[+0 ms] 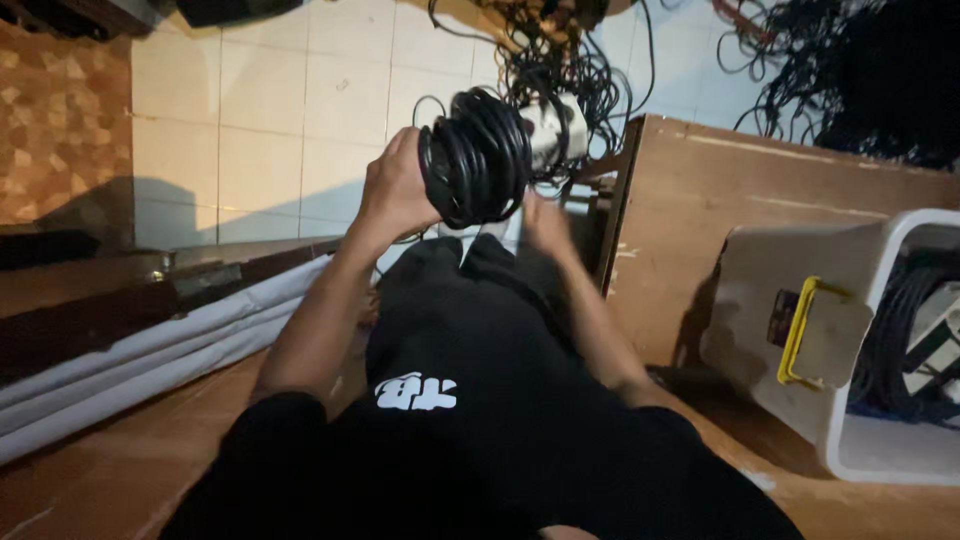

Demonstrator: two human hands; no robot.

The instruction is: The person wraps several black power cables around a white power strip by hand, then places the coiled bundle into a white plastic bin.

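I see the left hand (395, 190) clenched around the black cable coil (478, 157), which sits just right of it; the blurred right hand (547, 222) hangs below the coil, grip unclear.

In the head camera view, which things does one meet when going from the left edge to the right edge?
Rolled white sheets → left hand → coil of black cable → right hand → brown wooden board → yellow handle on the white plastic bin.
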